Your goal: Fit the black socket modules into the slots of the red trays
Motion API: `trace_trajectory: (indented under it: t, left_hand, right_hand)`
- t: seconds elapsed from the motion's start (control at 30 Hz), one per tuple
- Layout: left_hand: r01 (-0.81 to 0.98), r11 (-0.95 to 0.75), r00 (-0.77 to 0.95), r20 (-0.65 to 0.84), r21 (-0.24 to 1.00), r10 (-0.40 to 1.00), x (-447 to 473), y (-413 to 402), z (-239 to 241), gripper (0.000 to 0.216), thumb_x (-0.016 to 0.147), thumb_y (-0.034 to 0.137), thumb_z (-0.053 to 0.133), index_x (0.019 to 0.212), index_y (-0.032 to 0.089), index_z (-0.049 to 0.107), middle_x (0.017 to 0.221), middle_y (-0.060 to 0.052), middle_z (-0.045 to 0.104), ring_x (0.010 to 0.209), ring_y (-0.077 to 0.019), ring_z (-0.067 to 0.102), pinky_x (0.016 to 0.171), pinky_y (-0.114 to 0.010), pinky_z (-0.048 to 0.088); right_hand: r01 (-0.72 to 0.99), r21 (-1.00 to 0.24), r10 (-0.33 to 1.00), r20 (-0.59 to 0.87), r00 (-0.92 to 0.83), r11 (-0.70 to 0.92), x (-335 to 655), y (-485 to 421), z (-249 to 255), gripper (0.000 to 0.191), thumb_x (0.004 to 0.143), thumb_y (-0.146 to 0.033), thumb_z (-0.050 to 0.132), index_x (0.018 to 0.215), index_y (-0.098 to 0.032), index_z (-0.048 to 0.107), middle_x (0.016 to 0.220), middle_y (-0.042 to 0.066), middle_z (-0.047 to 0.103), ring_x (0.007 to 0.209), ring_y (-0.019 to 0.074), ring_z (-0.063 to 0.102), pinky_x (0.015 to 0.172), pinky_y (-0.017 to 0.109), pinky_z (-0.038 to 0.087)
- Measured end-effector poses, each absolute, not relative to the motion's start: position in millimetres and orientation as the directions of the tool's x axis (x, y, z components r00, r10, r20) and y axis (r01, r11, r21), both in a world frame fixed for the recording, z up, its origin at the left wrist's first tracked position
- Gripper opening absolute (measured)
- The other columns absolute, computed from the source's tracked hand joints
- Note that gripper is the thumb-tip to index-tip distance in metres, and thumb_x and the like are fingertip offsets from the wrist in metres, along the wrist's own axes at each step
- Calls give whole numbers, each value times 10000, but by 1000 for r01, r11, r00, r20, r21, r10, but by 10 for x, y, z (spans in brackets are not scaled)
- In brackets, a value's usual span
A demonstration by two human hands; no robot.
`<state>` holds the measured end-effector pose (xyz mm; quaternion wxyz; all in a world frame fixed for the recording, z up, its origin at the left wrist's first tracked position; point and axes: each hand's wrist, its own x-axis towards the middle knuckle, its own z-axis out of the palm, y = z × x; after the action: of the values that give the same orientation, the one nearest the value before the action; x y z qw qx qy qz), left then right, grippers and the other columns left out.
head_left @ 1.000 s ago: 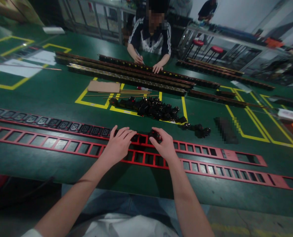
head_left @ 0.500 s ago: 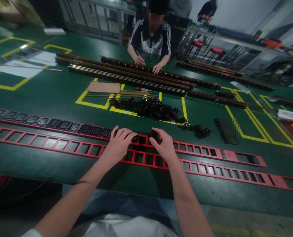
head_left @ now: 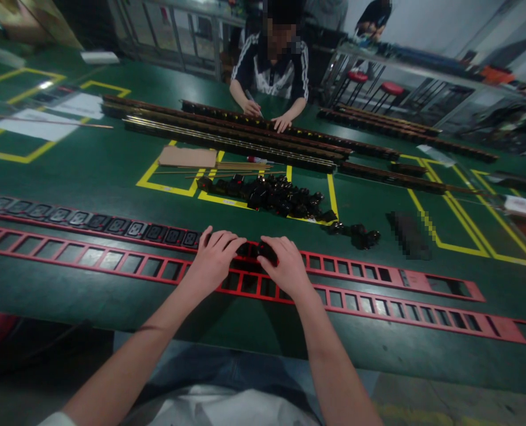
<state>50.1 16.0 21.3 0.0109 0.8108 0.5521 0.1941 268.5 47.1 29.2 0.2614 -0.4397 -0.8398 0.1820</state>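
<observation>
Across most of the frame spreads a green bench (head_left: 364,201), marked out with yellow tape. Along its near side, from left edge to right edge, runs a long red ladder-like strip with rectangular openings (head_left: 506,331). Just beyond it, about parallel, lies a second long red slotted strip (head_left: 418,280), whose left part carries a row of square black and grey socket-like inserts (head_left: 137,228); its openings toward the right are unfilled. Long dark rails with brassy lines (head_left: 229,142) slant across the upper middle, and behind them sits a co-worker in a dark and white shirt (head_left: 269,76), pen in hand. A loose heap of glossy black parts (head_left: 280,198) lies at centre, with a flat brown cardboard piece (head_left: 187,157) to its upper left.

Your left hand (head_left: 216,251) is curled over the second strip; whether its grip has hold of anything, you cannot tell. Your right hand (head_left: 284,263), at centre, has its grip closed round a small black part (head_left: 267,251), just above that strip's openings or touching them.
</observation>
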Motion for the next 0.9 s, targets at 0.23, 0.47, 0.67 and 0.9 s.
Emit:
trace_trajectory:
  t: [0.23,0.47,0.67,0.9]
  left_hand:
    - [887,-390,314,297,248,902,502,163,217,386,942,102,461,1286,217,596,1230,-104,660,1212,-277,553,1162,-567,285]
    - [882,-393,316,293,261,903,507,164,240,359,949,111,457,1267,209,590,1222,-96,660,1207,-268,557,1167,-553,280]
    - [881,-387,311,284,272,907,515,157,256,360,949,111,441,1258,203,599,1230,-103,656,1210,-266,548,1170,-553,276]
    - [877,-382,304,281,290,910,517,154,267,355,948,125,452,1260,201,603,1235,-107,655,1215,-267,543,1173,-554,276]
  right_hand:
    - [650,-513,824,264,-501,560,2686,474,285,424,908,-238,681,1321,-234,586,1208,100,689,1079,266,598,898,452,484]
    - [669,-479,819,246,-519,568,2679,483,268,422,888,-236,715,1295,-221,604,1206,88,702,1062,264,592,876,447,476]
    - [656,-489,814,262,-518,575,2677,471,296,395,895,-225,699,1280,-228,609,1208,87,689,1097,266,589,893,445,475]
    - [664,-480,815,251,-522,573,2668,456,333,395,901,-207,669,1289,-226,602,1200,92,675,1090,275,577,889,456,480]
